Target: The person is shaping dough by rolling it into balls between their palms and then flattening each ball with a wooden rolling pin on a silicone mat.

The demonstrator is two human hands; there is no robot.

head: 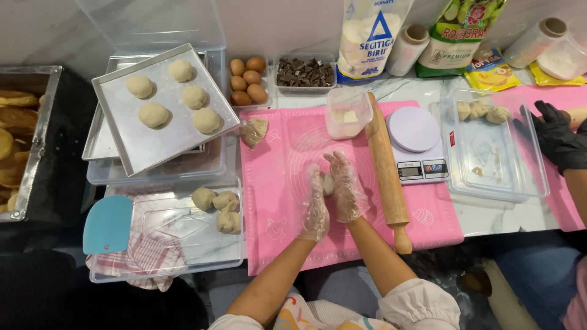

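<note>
Here, a pale marble-look counter is running along a light wall, seen from above w/ a pink silicone baking mat lying at centre. Both of the person's hands, in thin clear plastic gloves, are working over the mat: the left hand and right hand are cupping a small dough ball between the palms, fingers loosely curved around it, not spread wide. The ball is sitting just above the mat's middle.

Just right of the hands, a wooden rolling pin is lying lengthwise on the mat, w/ a small digital scale beside it. A small clear tub is standing at the pin's far end. A plastic-wrapped dough lump is resting at the mat's top-left corner.

To the left, a tilted metal tray is carrying five round dough balls, stacked over other trays. Nearer, a clear lid is holding three rough dough pieces, over a checked cloth, w/ a blue scraper at its edge. Far left, a dark bin is holding baked rounds.

At the back: eggs, chopped chocolate, a flour bag, film rolls.

At right, another person's black-gloved hand is resting by a clear tray w/ dough bits.
</note>
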